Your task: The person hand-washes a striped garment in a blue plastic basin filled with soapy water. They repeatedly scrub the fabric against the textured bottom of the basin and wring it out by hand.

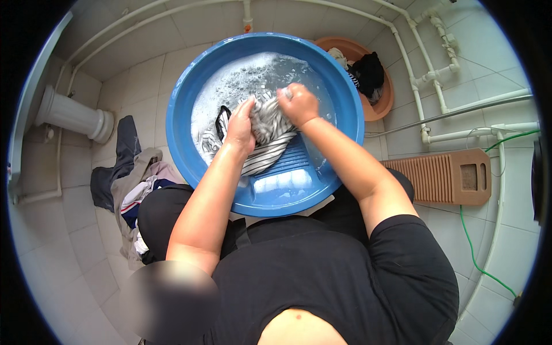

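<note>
A big round blue basin [179, 144] stands in front of me, holding sudsy water [221, 77]. Its near side has a built-in ridged washboard [296, 158]. Between my hands lies a wet garment with black and white stripes [267, 152], bunched up and partly spread over the ridges, with a black trim at its left. My left hand [241, 127] is closed on the cloth's left part, fingers pointing away from me. My right hand [299, 104] is curled into a fist on the far right part of the cloth; its fingertips are partly hidden.
An orange basin [386, 100] with dark and light clothes stands behind at the right. A brown washboard [443, 175] lies right of my knee, near white pipes [422, 109] and a green cord [474, 253]. Clothes [129, 169] are piled on the tiles at left, near a white pedestal [75, 118].
</note>
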The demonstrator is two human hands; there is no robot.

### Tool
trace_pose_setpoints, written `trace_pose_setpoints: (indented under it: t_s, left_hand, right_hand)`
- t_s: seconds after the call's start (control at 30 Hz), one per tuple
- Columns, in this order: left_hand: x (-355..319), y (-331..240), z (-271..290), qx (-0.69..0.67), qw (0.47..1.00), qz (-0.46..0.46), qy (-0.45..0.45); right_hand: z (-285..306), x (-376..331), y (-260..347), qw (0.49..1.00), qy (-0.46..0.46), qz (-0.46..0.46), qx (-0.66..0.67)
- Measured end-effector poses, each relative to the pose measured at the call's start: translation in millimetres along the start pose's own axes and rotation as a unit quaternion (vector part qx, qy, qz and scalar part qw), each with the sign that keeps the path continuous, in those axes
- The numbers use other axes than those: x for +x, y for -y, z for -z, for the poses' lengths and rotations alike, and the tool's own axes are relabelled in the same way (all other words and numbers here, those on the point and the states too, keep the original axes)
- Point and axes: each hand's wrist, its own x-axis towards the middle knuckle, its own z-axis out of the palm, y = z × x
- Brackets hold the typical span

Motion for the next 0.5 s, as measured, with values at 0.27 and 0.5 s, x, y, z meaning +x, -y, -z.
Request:
trace_pose_setpoints:
  t_s: [0.27, 0.5]
  left_hand:
    - [5.5, 7.2, 26.3, 0.137, 0.99, 0.034, -0.01]
    - [-8.8, -9.8, -6.9, 0.389, 0.919, 0.072, 0.003]
  right_hand:
    - [-8.7, -11.2, -66.1, 0.942, 0.28, -0.183, -0.034]
    - [-21.8, -18.7, -73.1, 0.97, 0.145, -0.181, 0.066]
